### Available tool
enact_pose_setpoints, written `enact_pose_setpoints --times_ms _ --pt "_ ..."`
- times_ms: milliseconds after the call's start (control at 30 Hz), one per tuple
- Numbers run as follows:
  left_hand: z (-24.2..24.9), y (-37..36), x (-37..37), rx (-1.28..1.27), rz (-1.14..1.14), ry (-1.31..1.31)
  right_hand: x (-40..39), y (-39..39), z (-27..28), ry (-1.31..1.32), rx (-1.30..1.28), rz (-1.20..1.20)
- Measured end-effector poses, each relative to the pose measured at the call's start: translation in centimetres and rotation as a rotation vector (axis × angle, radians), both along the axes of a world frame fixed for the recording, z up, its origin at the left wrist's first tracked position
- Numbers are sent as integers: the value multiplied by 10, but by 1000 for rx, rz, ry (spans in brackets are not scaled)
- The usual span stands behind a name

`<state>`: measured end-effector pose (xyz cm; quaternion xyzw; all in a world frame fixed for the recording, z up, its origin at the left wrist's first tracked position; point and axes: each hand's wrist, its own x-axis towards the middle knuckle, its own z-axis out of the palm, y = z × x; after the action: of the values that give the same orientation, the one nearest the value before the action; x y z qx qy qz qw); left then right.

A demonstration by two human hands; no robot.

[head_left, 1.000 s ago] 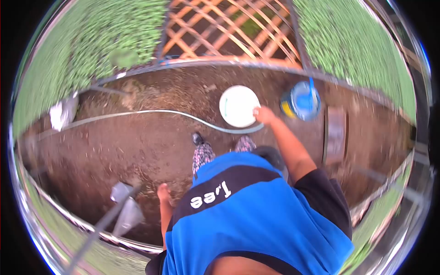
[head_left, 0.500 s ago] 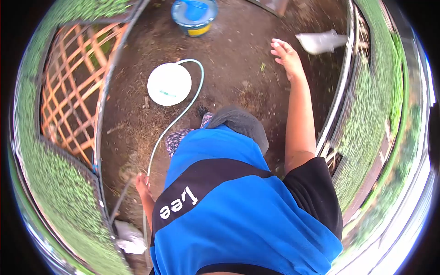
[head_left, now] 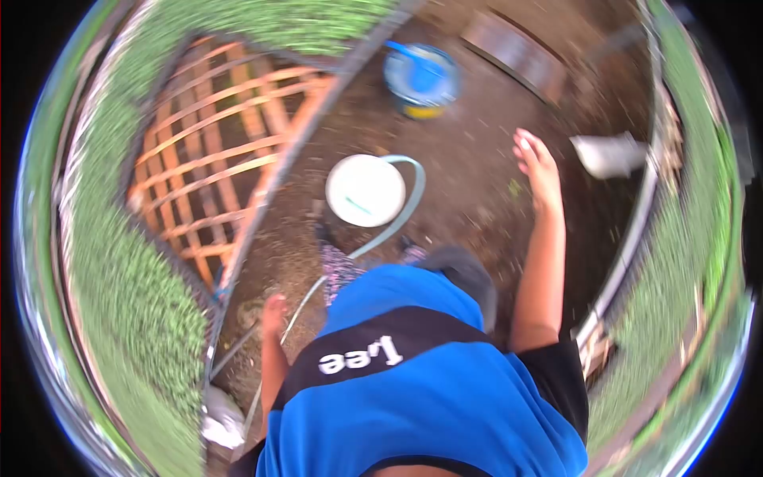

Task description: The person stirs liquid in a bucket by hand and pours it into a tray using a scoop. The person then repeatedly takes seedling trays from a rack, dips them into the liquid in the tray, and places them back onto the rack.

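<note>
My right hand [head_left: 540, 167] is held out over the bare soil with its fingers stretched and somewhat apart, holding nothing. My left hand [head_left: 273, 314] hangs low at my side, slightly blurred, fingers extended and nothing visible in them. Closest to it runs a pale green hose [head_left: 306, 298], which passes by my legs and curves up to a white round tub or lid [head_left: 366, 191] with a small teal mark. Farther ahead on the ground is a blue bucket [head_left: 439, 89] with a yellow lower part and a blue item on top, too blurred to name.
Orange wooden lattice [head_left: 211, 159] stands on the left beside green netting or turf [head_left: 151, 294]. A brown board [head_left: 517, 52] lies ahead. Whitish plastic [head_left: 610, 155] is at the right, near a pale rail [head_left: 616, 278]. A white bag [head_left: 224, 420] lies at lower left.
The view has turned, so the tub, bucket and lattice appear shifted right and the tub and bucket lower. The brown board shows more fully. Both hands stay free of objects.
</note>
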<state>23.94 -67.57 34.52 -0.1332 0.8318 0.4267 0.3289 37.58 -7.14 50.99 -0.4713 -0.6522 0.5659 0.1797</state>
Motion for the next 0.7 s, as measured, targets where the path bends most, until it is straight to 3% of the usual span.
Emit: enact_pose_setpoints --times_ms 133,200,267,333,367,400,467,600,633,700 --pt "-76 -89 29 -62 -31 39 -168 -105 0 165 -113 423" --pt "-137 -144 40 -93 -176 35 -257 -175 1 239 -268 707" --pt "-135 -163 50 -44 -78 -226 -352 -251 7 292 -437 967" --pt "-168 -190 72 491 406 -403 -448 -331 -1 205 -523 1099" --pt "-135 -189 74 277 417 -350 -489 -367 -3 154 -533 1150" --pt "-147 -200 78 340 433 -423 -532 -402 -12 98 -623 1152" --pt "-136 -199 63 152 449 -418 -614 -463 -50 39 -856 1002" --pt "-135 -189 12 -72 546 -371 -742 -566 -107 2 -924 571" --pt "-136 -186 -3 -114 560 -356 -793 -582 -165 67 -1018 544" --pt "-137 -184 -23 -189 587 -334 -809 -614 -143 114 -1060 395"
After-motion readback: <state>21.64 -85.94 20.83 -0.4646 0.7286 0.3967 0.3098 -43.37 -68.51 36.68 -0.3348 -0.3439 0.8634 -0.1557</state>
